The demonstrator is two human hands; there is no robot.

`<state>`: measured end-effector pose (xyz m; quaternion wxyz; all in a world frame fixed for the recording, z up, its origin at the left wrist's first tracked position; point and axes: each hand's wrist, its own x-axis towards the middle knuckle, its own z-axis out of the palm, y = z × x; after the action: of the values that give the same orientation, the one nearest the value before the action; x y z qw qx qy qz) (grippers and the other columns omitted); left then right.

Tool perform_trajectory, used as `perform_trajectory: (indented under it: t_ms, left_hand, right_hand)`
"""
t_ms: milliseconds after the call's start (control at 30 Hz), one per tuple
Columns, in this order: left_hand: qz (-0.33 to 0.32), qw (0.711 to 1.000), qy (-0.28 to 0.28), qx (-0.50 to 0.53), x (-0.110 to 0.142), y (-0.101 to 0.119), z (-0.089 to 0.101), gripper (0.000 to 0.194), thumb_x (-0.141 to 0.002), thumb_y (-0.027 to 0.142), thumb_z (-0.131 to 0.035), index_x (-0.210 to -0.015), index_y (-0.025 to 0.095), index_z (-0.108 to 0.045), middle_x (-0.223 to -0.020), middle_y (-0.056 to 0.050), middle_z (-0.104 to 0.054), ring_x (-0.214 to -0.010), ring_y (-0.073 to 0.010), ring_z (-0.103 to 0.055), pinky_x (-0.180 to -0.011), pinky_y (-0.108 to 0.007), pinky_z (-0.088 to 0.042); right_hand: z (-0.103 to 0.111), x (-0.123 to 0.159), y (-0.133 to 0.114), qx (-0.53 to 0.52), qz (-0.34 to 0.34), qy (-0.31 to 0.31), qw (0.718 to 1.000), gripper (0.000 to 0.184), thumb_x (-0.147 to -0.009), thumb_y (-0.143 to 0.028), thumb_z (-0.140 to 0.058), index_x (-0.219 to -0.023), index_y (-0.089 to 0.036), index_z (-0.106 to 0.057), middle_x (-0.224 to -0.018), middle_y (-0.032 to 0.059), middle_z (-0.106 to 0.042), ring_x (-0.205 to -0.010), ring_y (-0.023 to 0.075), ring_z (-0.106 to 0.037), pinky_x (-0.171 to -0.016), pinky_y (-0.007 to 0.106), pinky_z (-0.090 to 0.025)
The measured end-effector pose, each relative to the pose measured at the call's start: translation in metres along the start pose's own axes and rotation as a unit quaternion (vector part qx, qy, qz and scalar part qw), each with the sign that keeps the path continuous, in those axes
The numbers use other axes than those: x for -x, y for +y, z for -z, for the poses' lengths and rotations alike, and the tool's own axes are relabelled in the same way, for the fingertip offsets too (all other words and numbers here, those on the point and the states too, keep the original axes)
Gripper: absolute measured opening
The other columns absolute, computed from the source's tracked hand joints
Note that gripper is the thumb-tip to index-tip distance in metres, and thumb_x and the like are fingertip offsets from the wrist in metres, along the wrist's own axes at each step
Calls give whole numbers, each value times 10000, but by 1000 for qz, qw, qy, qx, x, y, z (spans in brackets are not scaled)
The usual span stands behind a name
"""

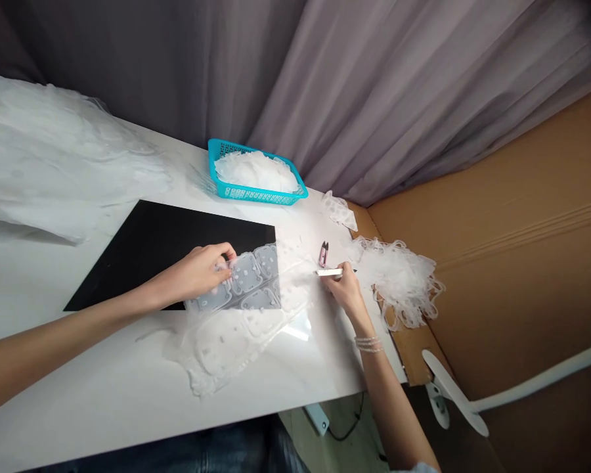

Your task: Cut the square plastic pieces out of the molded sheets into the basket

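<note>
My left hand [211, 268], its fingers closed, pinches the edge of a sheer white lace fabric [249, 272] with raised outlines and dots. Part of that fabric lies over a black mat [177, 233], and the rest spreads onto the white table toward me. To the right, my right hand [345, 287] grips a slim white tool [329, 272] whose tip points left, apart from my left hand. Its exact kind does not show. Just beyond this tool lies a small pair of pink-handled thread snips [324, 253].
A turquoise basket [261, 197] of white fabric pieces stands at the table's back. A large heap of sheer white fabric [54, 157] covers the back left. Looped lace scraps [404, 279] hang at the right edge, by a cardboard wall [512, 217]. Grey curtains [364, 85] hang behind.
</note>
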<state>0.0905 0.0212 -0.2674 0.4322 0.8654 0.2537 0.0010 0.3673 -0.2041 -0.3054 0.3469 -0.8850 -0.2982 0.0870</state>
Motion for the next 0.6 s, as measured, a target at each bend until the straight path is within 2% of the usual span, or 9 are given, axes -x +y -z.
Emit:
perform_trajectory:
  t_ms: [100,200,367,467,533,600]
  left_hand:
    - [-11,1000,12,18,3,9,8,191,-855,338,-483,-981,246,-595,-844,14,-746,-553,-144,-612,-458,-235,-405]
    - [-17,999,34,23,6,18,22,208,-838,328,-517,-981,243,-642,-822,20,-752,-585,-145,-606,-454,-226,-361]
    - [6,998,67,-12,23,25,63,252,-805,289,-566,-1013,212,-685,-767,22,-748,-532,-113,-545,-471,-218,-337]
    - [7,992,123,-27,33,13,93,315,-847,289,-527,-1112,203,-674,-826,36,-768,-493,-81,-487,-469,-208,-333]
    - [-11,984,171,-50,35,-7,112,339,-875,313,-517,-1154,202,-674,-786,60,-773,-481,-75,-494,-453,-205,-335]
    - [-44,969,218,-107,31,-33,125,328,-871,341,-536,-1100,187,-711,-594,98,-721,-387,-69,-459,-401,-217,-313]
  right_hand:
    - [4,4,-5,-26,-5,-23,999,248,-660,-315,-602,-784,-249,-398,-635,-43,-509,-600,171,-487,-548,270,-352]
    - [9,12,-15,-63,0,-45,997,247,-661,-308,-620,-748,-242,-399,-635,-39,-506,-614,161,-497,-555,267,-384]
    - [11,20,-53,-165,19,-84,983,337,-723,-378,-644,-788,-237,-345,-796,-26,-541,-724,142,-582,-666,296,-527]
    - [-1,15,-86,-291,24,-106,951,379,-721,-352,-678,-806,-242,-325,-841,-43,-532,-773,135,-619,-709,342,-601]
    - [-14,7,-106,-373,26,-112,921,399,-693,-289,-713,-812,-243,-335,-834,-54,-539,-782,138,-640,-722,371,-628]
    - [-31,-3,-117,-402,21,-123,907,409,-668,-246,-731,-811,-241,-348,-821,-61,-558,-765,139,-658,-719,378,-639]
